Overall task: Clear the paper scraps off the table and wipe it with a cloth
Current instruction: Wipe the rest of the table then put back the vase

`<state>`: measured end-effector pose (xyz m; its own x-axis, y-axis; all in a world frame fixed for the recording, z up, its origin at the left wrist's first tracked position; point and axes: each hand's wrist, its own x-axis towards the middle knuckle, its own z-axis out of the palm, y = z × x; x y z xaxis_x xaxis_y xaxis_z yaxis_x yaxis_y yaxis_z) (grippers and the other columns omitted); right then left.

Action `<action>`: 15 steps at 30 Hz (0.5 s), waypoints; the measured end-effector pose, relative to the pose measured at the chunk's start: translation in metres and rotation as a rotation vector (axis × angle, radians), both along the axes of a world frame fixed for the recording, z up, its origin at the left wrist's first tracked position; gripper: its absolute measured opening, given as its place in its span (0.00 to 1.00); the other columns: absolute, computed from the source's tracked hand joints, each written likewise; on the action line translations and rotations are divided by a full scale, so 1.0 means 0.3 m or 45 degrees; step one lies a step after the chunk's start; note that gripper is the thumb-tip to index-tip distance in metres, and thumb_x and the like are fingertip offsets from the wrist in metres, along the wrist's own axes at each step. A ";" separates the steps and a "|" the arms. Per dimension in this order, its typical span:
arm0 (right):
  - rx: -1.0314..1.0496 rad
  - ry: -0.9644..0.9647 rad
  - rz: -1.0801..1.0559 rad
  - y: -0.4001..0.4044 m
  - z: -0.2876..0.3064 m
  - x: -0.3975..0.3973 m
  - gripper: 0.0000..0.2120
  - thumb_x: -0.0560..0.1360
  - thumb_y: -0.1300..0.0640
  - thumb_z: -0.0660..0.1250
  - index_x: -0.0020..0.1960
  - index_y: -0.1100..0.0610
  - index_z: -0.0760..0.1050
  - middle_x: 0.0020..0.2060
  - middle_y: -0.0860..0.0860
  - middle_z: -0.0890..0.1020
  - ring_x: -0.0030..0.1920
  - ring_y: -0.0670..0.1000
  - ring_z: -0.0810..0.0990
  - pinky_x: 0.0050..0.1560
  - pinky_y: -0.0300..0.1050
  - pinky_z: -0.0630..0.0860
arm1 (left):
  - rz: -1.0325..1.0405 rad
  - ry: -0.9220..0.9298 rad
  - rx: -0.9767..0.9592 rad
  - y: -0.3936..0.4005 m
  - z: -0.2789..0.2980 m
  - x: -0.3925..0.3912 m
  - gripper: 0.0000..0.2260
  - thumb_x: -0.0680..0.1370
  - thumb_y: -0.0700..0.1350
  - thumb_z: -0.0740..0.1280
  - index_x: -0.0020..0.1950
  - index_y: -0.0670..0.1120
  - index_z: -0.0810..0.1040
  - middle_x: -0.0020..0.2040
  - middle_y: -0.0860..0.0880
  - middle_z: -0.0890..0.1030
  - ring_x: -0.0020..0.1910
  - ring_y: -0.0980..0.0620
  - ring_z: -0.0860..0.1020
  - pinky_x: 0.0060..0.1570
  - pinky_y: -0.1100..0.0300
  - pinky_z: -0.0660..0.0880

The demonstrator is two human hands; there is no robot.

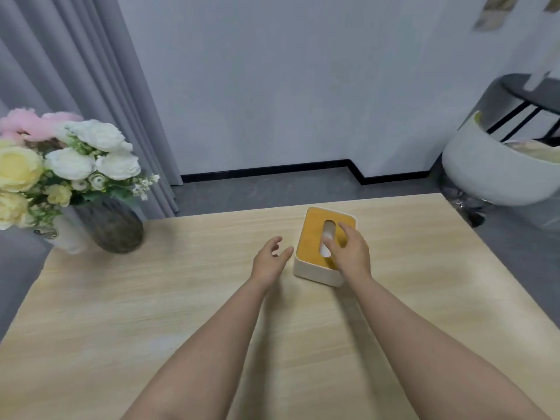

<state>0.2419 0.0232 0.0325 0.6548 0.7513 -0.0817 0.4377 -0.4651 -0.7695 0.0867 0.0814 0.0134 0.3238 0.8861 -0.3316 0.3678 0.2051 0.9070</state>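
Note:
A white tissue box (315, 272) with an orange lid and an oval slot stands near the far middle of the light wooden table (151, 298). White tissue shows inside the slot. My right hand (351, 253) lies over the lid, its fingers spread and slightly bent at the slot; I cannot tell whether they pinch tissue. My left hand (269, 262) hovers just left of the box with relaxed, spread fingers and holds nothing. No paper scraps or cloth are in sight.
A dark glass vase (115, 228) of white, yellow and pink flowers stands at the table's far left corner. A white bin (491, 174) with a liner sits on the floor beyond the far right corner. Grey curtain and wall lie behind.

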 end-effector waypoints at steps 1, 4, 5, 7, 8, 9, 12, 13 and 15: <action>-0.025 0.030 -0.024 -0.019 -0.005 0.034 0.29 0.73 0.51 0.70 0.70 0.56 0.66 0.68 0.55 0.71 0.68 0.55 0.67 0.67 0.51 0.66 | -0.029 0.023 -0.008 -0.010 0.003 0.045 0.23 0.77 0.49 0.66 0.71 0.48 0.67 0.69 0.45 0.70 0.65 0.49 0.71 0.60 0.59 0.67; -0.095 0.135 -0.056 -0.054 -0.030 0.102 0.29 0.72 0.55 0.70 0.70 0.57 0.66 0.66 0.56 0.71 0.66 0.55 0.70 0.63 0.46 0.67 | -0.075 0.127 -0.015 -0.025 0.003 0.145 0.26 0.78 0.47 0.65 0.75 0.47 0.61 0.71 0.43 0.67 0.69 0.46 0.68 0.65 0.55 0.66; -0.108 0.185 -0.053 -0.060 -0.040 0.110 0.26 0.72 0.56 0.70 0.68 0.56 0.67 0.63 0.57 0.74 0.63 0.55 0.72 0.57 0.43 0.69 | -0.080 0.160 -0.020 -0.026 -0.002 0.166 0.27 0.79 0.45 0.64 0.75 0.45 0.59 0.72 0.43 0.66 0.69 0.45 0.67 0.66 0.55 0.65; -0.135 0.285 -0.053 -0.063 -0.058 0.114 0.25 0.73 0.57 0.70 0.68 0.55 0.66 0.60 0.55 0.76 0.59 0.55 0.75 0.50 0.40 0.68 | -0.086 0.200 -0.027 -0.029 -0.010 0.193 0.26 0.79 0.42 0.63 0.75 0.43 0.59 0.72 0.44 0.67 0.69 0.46 0.67 0.64 0.57 0.64; -0.155 0.338 -0.062 -0.061 -0.064 0.113 0.27 0.73 0.57 0.69 0.69 0.55 0.65 0.60 0.55 0.76 0.59 0.55 0.75 0.50 0.40 0.68 | -0.090 0.219 -0.017 -0.032 -0.010 0.201 0.25 0.78 0.39 0.63 0.74 0.42 0.61 0.70 0.44 0.69 0.68 0.46 0.68 0.63 0.58 0.65; -0.181 0.380 -0.073 -0.057 -0.066 0.112 0.27 0.74 0.57 0.68 0.70 0.55 0.63 0.61 0.54 0.76 0.60 0.55 0.75 0.51 0.41 0.68 | -0.086 0.242 0.002 -0.035 -0.010 0.208 0.23 0.77 0.37 0.62 0.72 0.41 0.63 0.69 0.43 0.71 0.66 0.45 0.70 0.60 0.58 0.66; -0.250 0.452 -0.112 -0.044 -0.061 0.102 0.23 0.75 0.59 0.66 0.68 0.55 0.64 0.60 0.55 0.77 0.60 0.57 0.75 0.52 0.43 0.69 | -0.057 0.294 0.051 -0.044 -0.006 0.213 0.21 0.75 0.32 0.61 0.68 0.40 0.68 0.64 0.41 0.74 0.61 0.44 0.73 0.55 0.58 0.69; -0.265 0.444 -0.116 -0.041 -0.059 0.097 0.22 0.75 0.61 0.65 0.67 0.55 0.65 0.60 0.55 0.77 0.59 0.57 0.76 0.52 0.43 0.69 | -0.048 0.295 0.066 -0.048 -0.005 0.213 0.20 0.75 0.31 0.60 0.66 0.40 0.69 0.63 0.41 0.75 0.60 0.43 0.74 0.54 0.57 0.70; -0.288 0.410 -0.134 -0.039 -0.056 0.087 0.20 0.75 0.63 0.62 0.66 0.54 0.66 0.58 0.56 0.78 0.57 0.58 0.76 0.48 0.43 0.70 | -0.031 0.287 0.084 -0.056 -0.002 0.206 0.18 0.75 0.31 0.60 0.63 0.42 0.72 0.60 0.42 0.77 0.55 0.44 0.75 0.49 0.57 0.71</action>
<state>0.2681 0.0115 0.0158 0.6412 0.6211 -0.4508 0.1316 -0.6677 -0.7327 0.1484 0.0647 0.0128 0.2694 0.9011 -0.3398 0.5664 0.1371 0.8126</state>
